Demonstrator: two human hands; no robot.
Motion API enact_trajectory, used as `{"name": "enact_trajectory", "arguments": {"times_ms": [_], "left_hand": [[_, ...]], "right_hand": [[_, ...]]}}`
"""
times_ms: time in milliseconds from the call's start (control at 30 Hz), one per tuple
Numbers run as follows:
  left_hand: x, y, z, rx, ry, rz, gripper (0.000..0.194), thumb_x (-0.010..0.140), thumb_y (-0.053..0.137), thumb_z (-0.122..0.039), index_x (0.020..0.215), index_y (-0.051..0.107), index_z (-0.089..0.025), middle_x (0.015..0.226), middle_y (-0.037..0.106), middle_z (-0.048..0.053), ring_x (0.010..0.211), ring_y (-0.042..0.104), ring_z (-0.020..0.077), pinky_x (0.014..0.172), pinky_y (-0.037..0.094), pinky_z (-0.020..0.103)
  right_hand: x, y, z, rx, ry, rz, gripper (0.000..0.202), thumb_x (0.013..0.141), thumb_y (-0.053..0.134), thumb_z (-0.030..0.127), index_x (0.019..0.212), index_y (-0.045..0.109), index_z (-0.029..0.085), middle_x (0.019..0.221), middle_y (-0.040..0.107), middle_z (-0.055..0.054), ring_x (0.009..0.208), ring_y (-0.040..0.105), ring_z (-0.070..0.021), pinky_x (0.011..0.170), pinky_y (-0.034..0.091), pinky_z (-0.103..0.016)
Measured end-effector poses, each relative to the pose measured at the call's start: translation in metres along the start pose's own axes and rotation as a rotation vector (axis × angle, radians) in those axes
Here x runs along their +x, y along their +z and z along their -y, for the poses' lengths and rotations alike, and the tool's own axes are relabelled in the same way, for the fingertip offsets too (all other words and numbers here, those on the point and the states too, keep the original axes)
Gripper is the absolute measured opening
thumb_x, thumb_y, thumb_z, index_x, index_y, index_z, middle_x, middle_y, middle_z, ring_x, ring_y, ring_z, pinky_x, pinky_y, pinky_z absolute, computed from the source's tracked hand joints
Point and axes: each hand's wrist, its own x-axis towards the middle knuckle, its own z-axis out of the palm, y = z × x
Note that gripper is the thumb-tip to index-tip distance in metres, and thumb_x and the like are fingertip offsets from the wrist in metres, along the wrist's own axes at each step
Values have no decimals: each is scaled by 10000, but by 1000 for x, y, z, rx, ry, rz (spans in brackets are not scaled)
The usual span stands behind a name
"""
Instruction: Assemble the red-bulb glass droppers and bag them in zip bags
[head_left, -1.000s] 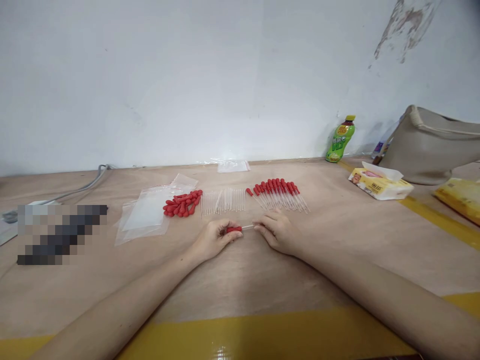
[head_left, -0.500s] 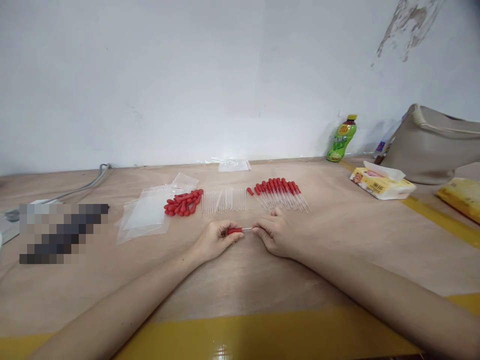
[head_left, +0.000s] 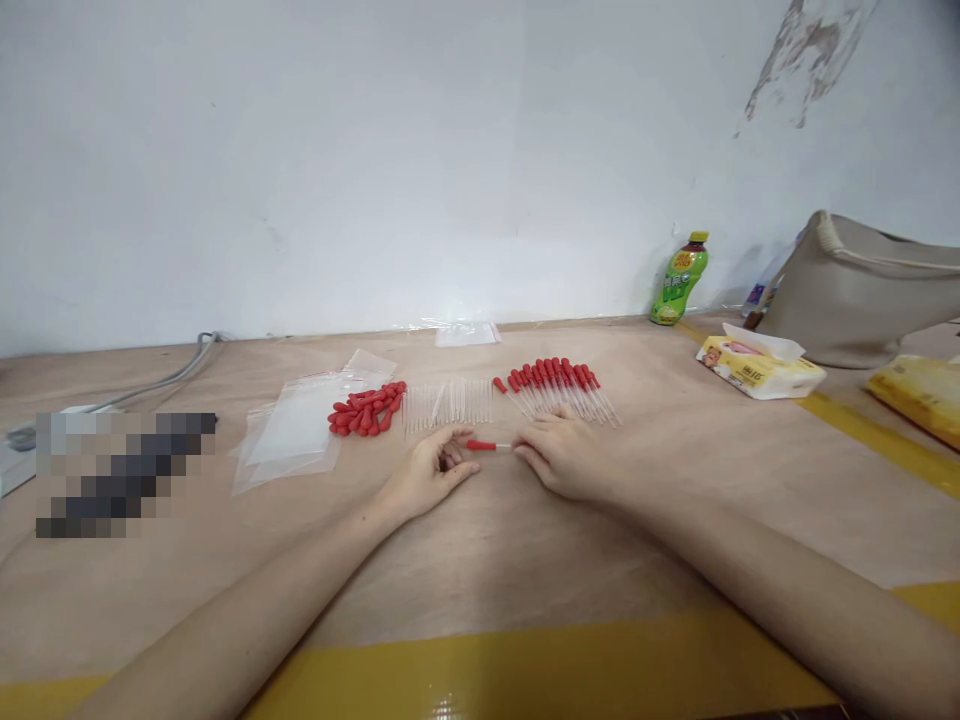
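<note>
- Head view: one dropper [head_left: 482, 445], a red bulb on a clear tube, lies crosswise between my two hands, just in front of the right end of the row of bare tubes [head_left: 459, 402].
- My right hand [head_left: 562, 458], in front of that row and off to its right, pinches the dropper by its clear tube.
- My left hand [head_left: 431, 475], in front of the row, is wide, thumb well apart from the fingers, beside the dropper's red bulb; I cannot tell whether a fingertip brushes it.
- Capped droppers [head_left: 550, 372] fan out just to the right of the row, red ends pointing away from me.
- Loose red bulbs [head_left: 365, 410] sit heaped just to its left.
- Flat clear bags [head_left: 292, 425] overlap farther left of the row, and a small clear bag [head_left: 466, 334] lies behind it, near the wall [head_left: 375, 170].
- Well left of the row are a grey cable [head_left: 165, 380] and a dark thing [head_left: 127, 475] too pixelated to name.
- Well right of it: a green bottle [head_left: 680, 280], a tissue pack [head_left: 757, 372], a beige bag [head_left: 847, 290] and a yellow packet [head_left: 919, 400].
- Yellow tape [head_left: 420, 665] crosses the bench [head_left: 450, 580] well in front of the row.
</note>
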Motion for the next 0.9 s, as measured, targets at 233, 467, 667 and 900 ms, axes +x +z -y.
{"name": "enact_trajectory", "arguments": {"times_ms": [233,467,667,900], "left_hand": [[2,-4,2,82,26,64,215,770,553,-273,940,587,-146,744,557,16,608,490,97,555,433,225],[2,-4,-1,105,56,60,186,771,551,-281,892,612,-153,731,563,19,599,491,100,537,423,223],[1,-5,-1,108,58,62,183,778,546,-275,896,613,-154,742,565,23,611,498,103,550,426,227],[1,-4,-1,107,80,55,178,778,544,-280,887,618,-161,738,562,20,608,495,104,547,426,228]], "right_hand": [[27,-1,-51,165,625,-131,266,783,448,345,641,609,189,641,632,-23,612,556,-150,568,332,-248],[56,13,-58,-76,820,-97,308,777,412,335,587,605,188,661,631,-60,688,575,-200,706,325,-336],[53,26,-60,-128,825,-66,325,774,401,363,628,614,166,660,628,-79,695,576,-222,744,295,-379],[57,24,-44,-103,672,-46,343,803,383,376,636,612,183,685,638,-61,723,573,-204,755,258,-366]]}}
